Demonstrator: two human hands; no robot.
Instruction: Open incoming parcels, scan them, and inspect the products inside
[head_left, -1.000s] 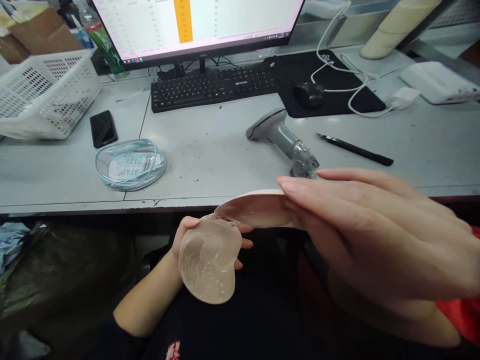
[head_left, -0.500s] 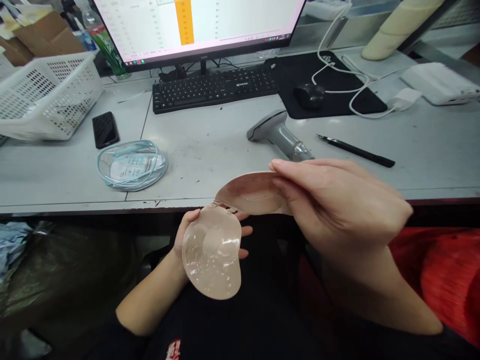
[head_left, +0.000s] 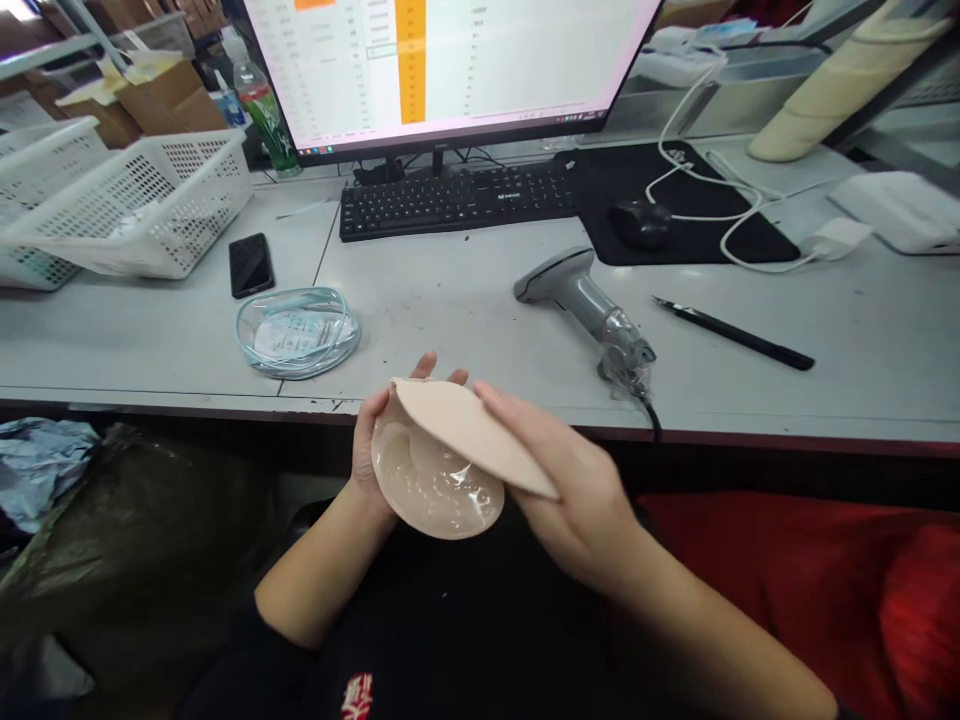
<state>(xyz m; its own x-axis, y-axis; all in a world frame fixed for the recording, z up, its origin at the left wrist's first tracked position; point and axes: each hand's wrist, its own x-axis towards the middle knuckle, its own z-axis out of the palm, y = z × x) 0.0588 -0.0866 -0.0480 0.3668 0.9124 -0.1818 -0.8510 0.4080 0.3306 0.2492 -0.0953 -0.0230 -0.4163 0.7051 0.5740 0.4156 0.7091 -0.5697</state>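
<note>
Two joined beige silicone cups are held over my lap, just below the desk's front edge. My left hand (head_left: 373, 440) cradles the lower cup (head_left: 435, 490) from behind, its glossy inner side facing up. My right hand (head_left: 570, 490) grips the upper cup (head_left: 469, 432), folded over the lower one with its matte outer side showing. Both hands are closed on the cups.
On the grey desk (head_left: 465, 310) lie a barcode scanner (head_left: 585, 300), a black pen (head_left: 735, 333), a bagged coiled cable (head_left: 298, 332) and a black phone (head_left: 250, 264). Keyboard (head_left: 457, 198), mouse (head_left: 639, 222) and monitor (head_left: 450, 60) stand behind. White baskets (head_left: 142, 200) sit at the left.
My right hand has swung the upper cup down and left, folding it over the lower cup. Both hands have drawn closer together; the camera view has shifted slightly.
</note>
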